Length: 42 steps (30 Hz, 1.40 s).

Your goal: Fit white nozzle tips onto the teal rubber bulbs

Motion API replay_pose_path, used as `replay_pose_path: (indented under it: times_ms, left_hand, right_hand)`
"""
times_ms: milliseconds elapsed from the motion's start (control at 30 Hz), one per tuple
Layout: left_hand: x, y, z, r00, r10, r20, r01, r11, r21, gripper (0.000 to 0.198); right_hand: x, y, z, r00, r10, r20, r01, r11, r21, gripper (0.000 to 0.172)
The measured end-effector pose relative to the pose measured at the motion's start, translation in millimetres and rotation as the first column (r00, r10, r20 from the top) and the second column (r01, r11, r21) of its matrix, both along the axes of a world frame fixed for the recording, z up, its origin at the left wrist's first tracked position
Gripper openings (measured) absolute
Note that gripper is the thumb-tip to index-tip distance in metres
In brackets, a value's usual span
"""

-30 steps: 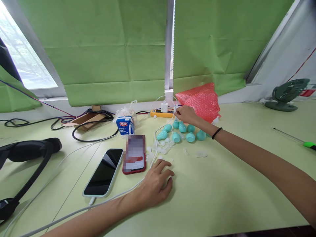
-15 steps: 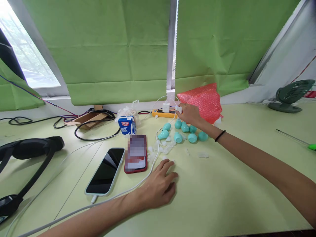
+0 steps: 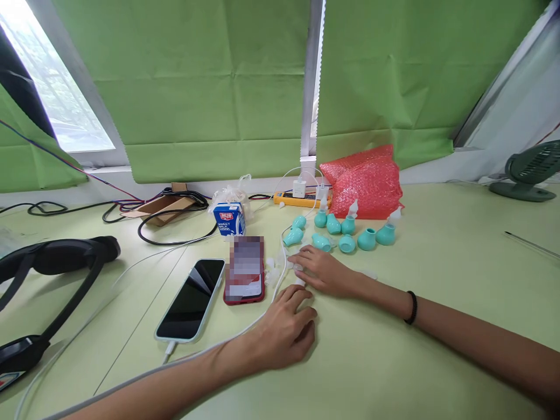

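Observation:
My left hand [image 3: 289, 326] rests on the table, fingers apart and loosely bent, with a white cable running beside it. Just beyond, my right hand [image 3: 321, 269] reaches in from the right, a dark band on its wrist. Its fingers are spread over small translucent plastic pieces [image 3: 272, 273], touching one near the fingertips; I see no firm grip. Several turquoise squeeze bulbs [image 3: 366, 239] lie or stand behind that hand. A few carry clear pointed tips, such as the tip [image 3: 353, 209] on a bulb at the back.
Left of my hands lie a red-cased phone [image 3: 245, 271] and a pale-cased phone [image 3: 191, 300] on a cable. Behind are a blue milk carton [image 3: 230, 220], a yellow power strip [image 3: 286, 199] and red bubble wrap [image 3: 367, 189]. A black headset [image 3: 65, 254] sits far left, a fan [image 3: 527, 175] right.
My right hand has left the charger at the power strip and come nearer, down to the plastic pieces. My left hand stays in place. The view has shifted slightly.

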<state>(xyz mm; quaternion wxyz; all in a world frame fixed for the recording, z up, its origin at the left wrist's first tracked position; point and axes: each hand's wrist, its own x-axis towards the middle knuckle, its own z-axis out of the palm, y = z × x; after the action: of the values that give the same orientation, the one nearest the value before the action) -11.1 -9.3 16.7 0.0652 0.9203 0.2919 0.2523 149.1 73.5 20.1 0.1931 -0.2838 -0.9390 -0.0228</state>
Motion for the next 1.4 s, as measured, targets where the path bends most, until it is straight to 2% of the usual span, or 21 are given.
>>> replay_pose_path:
  times_ms: [133, 267, 467, 633, 767, 867, 1033, 1133, 1200, 1400]
  left_hand:
    - [1, 1, 0.0, 0.998, 0.057, 0.009, -0.057, 0.998, 0.005, 0.021]
    - [3, 1, 1.4, 0.995, 0.093, -0.042, -0.095, 0.994, -0.047, 0.026]
    - [4, 1, 2.5, 0.987, 0.154, -0.051, -0.159, 0.982, -0.106, 0.026]
    - [4, 2, 2.7, 0.991, 0.129, -0.041, -0.132, 0.988, -0.077, 0.036]
    - [4, 3, 0.6, 0.986, 0.072, -0.147, -0.08, 0.995, -0.051, 0.039]
    - [4, 2, 1.7, 0.978, 0.089, -0.191, -0.099, 0.994, -0.042, 0.039]
    - [6, -2, 6.4, 0.96, 0.213, -0.179, -0.216, 0.976, 0.004, 0.04]
    - [6, -4, 7.1, 0.952, 0.244, -0.182, -0.246, 0.969, 0.013, 0.039]
    - [6, -4, 7.0, 0.956, 0.23, -0.181, -0.232, 0.973, 0.011, 0.039]
    - [6, -3, 8.5, 0.975, 0.119, -0.19, -0.129, 0.991, -0.041, 0.036]
  right_hand:
    - [18, -13, -1.9, 0.999, -0.011, -0.047, 0.011, 1.0, 0.005, 0.025]
    - [30, -20, -12.5, 0.991, -0.025, -0.134, 0.027, 1.0, 0.013, 0.022]
    - [32, -17, -23.6, 0.941, -0.172, -0.292, 0.166, 0.985, -0.045, 0.031]
    - [31, -18, -22.2, 0.904, -0.144, -0.402, 0.128, 0.989, -0.068, 0.019]
    - [33, -21, -17.3, 0.922, -0.045, -0.383, 0.0, 0.993, -0.116, 0.018]
    - [35, -23, -13.3, 0.93, -0.002, -0.367, -0.059, 0.986, -0.155, 0.024]
    - [37, -23, -10.4, 0.959, -0.024, -0.282, -0.001, 0.996, -0.088, 0.033]
    - [36, -21, -12.6, 0.983, -0.021, -0.184, 0.015, 0.999, -0.033, 0.026]
    - [35, -20, -14.7, 0.988, -0.031, -0.15, 0.03, 1.0, -0.008, 0.02]
    - [35, -16, -17.9, 0.989, -0.044, -0.138, 0.047, 0.999, 0.023, 0.021]
